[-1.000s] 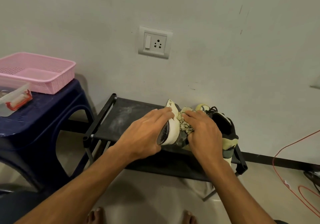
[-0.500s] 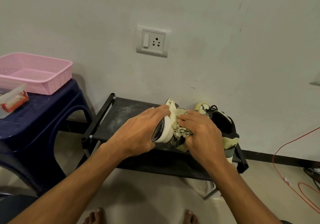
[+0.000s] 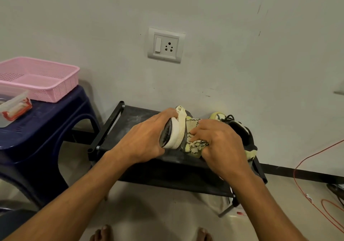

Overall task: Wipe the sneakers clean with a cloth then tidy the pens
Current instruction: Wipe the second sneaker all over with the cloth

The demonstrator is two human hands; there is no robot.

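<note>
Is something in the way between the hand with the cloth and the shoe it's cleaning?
Nothing visible is. The right hand presses the cloth straight onto the sneaker, which the left hand grips by its sole. The other sneaker sits to the right on the rack, out of the way.

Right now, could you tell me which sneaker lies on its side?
The white-soled sneaker gripped by the left hand; the darker sneaker stands beside it.

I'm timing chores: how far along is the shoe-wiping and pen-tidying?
Done: nothing clearly finished. In hand: the left hand grips one sneaker, tipped up on the rack, while the right hand holds the cloth against its side. Left: the other sneaker beside it, then the pens, which are not in view.
</note>
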